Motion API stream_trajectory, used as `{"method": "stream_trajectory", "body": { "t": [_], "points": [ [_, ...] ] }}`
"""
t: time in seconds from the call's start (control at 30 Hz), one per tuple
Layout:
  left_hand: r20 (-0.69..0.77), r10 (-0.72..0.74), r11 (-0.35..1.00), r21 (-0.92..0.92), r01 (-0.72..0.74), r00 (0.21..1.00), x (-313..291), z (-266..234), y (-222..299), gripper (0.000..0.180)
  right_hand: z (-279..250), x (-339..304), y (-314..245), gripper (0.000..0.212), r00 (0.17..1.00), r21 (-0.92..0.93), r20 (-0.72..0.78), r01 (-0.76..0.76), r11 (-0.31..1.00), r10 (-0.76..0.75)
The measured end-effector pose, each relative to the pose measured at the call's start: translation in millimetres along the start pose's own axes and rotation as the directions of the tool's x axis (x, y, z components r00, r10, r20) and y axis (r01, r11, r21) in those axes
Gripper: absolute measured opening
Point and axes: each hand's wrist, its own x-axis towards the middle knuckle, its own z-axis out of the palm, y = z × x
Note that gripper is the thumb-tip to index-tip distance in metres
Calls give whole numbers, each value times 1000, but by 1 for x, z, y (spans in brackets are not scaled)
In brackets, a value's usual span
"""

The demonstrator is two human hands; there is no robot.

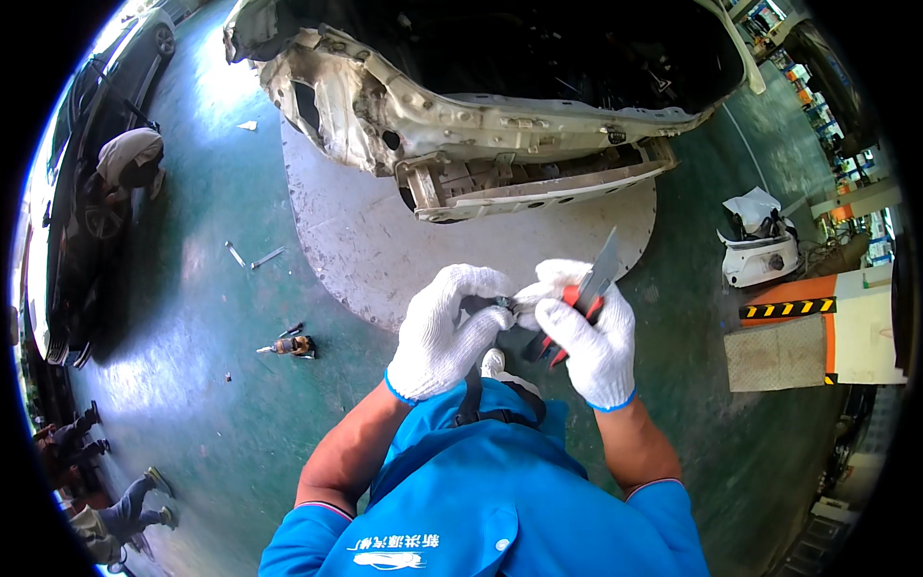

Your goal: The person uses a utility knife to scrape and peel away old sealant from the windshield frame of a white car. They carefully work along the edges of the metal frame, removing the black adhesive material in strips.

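The left hand is pinching a small dark part between thumb and fingers; the right hand is clasping a red tool, blade slanting upward. The part is sitting between both gloves, nearer the person than the car.

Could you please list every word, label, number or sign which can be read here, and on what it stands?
Blue work shirt: white characters above a car-shaped emblem; I do not copy their wording.
Black-and-yellow striped bar: no readable words.
Red-handled tool in the right hand: no readable marking.
Small coloured things, far right: too small to read.
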Motion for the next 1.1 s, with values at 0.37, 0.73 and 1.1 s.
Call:
{"method": "stream_trajectory", "body": {
  "t": [0.37, 0.73, 1.1],
  "points": [
    [-7, -2, 998, 66, 3, 1000, 10, 2, 14, 34, -5, 17, -27, 23, 956, -502, 184, 292, 814, -229],
    [28, 391, 880, 282, -383, 920, 12, 5, 2, 29, -9, 15, -13, 22, 905, -538, 241, 425, 728, -350],
    [48, 322, 900, 294, -321, 946, 5, 4, 19, 35, -13, 8, -11, 21, 929, -493, 209, 370, 787, -306]
  ]
}}
